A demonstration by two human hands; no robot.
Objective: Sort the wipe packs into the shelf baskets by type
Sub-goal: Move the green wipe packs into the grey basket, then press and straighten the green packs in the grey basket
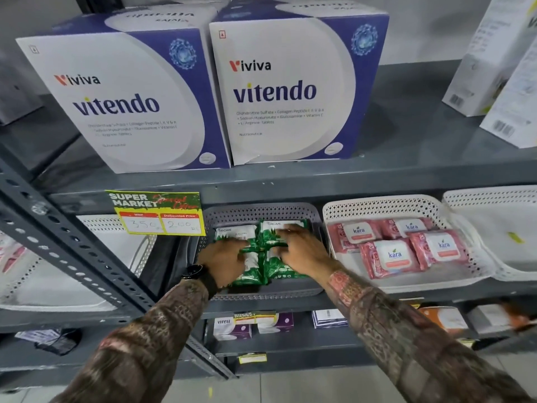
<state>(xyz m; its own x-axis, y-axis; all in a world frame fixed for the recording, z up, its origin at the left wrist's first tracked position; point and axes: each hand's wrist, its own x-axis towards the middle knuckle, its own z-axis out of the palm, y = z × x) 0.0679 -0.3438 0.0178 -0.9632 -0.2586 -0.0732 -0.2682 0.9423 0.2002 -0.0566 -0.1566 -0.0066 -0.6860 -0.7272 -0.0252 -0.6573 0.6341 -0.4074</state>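
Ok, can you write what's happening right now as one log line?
step: arranging green packs | place: grey basket | left hand: on packs | right hand: on packs | pink packs: in white basket

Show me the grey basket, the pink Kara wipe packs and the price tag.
grey basket (258, 212), head view, back wall
pink Kara wipe packs (393, 255), head view, front pack's white label
price tag (157, 213), head view, middle of card

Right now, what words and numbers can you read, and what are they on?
"Viviva vitendo": two big blue-and-white boxes.
"SUPER MARKET", "350", "200": yellow price tag.
"ORIGAMI": green wipe packs in the grey basket.
"kara": pink wipe packs in the white basket.
"viresi": small box below.
Fine print on boxes: too blurred.
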